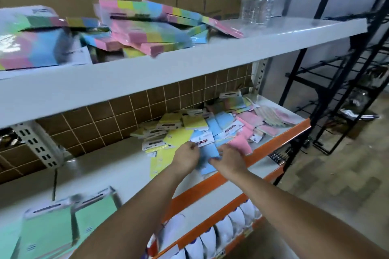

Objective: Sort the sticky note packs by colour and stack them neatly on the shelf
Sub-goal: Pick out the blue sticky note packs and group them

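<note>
Head view:
Left hand (186, 156): fingers curled, pinching the white header edge of a blue pack (207, 149).
Right hand (228, 159): just beside the left, fingers bent on the same blue pack's right edge.
Yellow packs (168, 132): scattered just left of the hands.
Pink packs (242, 142): just right of the right hand.
Middle shelf (117, 174): beneath both hands.
Green packs (63, 221): well left, nearer the person.
</note>
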### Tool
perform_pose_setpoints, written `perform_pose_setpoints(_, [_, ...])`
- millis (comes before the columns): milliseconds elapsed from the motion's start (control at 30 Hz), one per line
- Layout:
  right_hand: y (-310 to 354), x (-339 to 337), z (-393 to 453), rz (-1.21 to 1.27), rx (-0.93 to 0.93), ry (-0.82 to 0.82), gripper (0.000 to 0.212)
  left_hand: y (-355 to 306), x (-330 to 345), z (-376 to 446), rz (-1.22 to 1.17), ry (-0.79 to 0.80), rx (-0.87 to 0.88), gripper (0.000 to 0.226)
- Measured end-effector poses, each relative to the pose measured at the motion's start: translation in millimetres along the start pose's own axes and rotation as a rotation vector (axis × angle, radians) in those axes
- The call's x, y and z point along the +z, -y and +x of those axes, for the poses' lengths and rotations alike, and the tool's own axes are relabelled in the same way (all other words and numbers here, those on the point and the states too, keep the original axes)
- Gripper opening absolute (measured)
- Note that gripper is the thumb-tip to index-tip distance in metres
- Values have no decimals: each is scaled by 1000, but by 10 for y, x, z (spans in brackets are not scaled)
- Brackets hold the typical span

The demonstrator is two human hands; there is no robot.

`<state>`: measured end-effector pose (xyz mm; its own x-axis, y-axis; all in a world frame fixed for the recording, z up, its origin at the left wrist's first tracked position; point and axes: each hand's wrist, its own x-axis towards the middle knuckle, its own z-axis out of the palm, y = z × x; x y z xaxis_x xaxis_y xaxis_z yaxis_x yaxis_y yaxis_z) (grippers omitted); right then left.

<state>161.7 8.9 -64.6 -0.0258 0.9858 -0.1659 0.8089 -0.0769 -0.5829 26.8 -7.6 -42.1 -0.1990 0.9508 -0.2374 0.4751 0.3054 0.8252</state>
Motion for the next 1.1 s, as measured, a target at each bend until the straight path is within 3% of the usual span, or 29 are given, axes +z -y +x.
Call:
perform_pose_setpoints(167, [59, 76, 128, -48, 75, 43, 70, -59, 32, 185, 151, 54, 17, 39])
perform_pose_setpoints(367, [185, 140, 243, -44, 136, 30, 64, 68, -170, 391, 178, 55, -60, 42])
perform_pose_setpoints(500, [277, 58, 313, 42, 177, 45, 44, 153, -284, 532, 194, 30, -108, 49])
perform_pose_setpoints(567, [292, 0, 342, 61, 158, 57, 19, 192, -320, 595, 233, 0, -161, 49])
perform_pose_setpoints(700, [291, -98, 349, 137, 136, 65, 40, 192, -350, 709, 205, -8, -161, 46])
perform_pose_setpoints(833, [326, -187, 318, 365, 175, 27, 31, 96, -303, 805, 112, -31, -176, 29])
perform_pose_setpoints(967, [380, -230, 343, 600, 169, -36, 12, 77, -276, 900, 32, -52, -212, 33])
perform_pose_setpoints(1100, [392, -210, 425, 663, 164, -46, 18, 22, -253, 927, -111, -83, -293, 13])
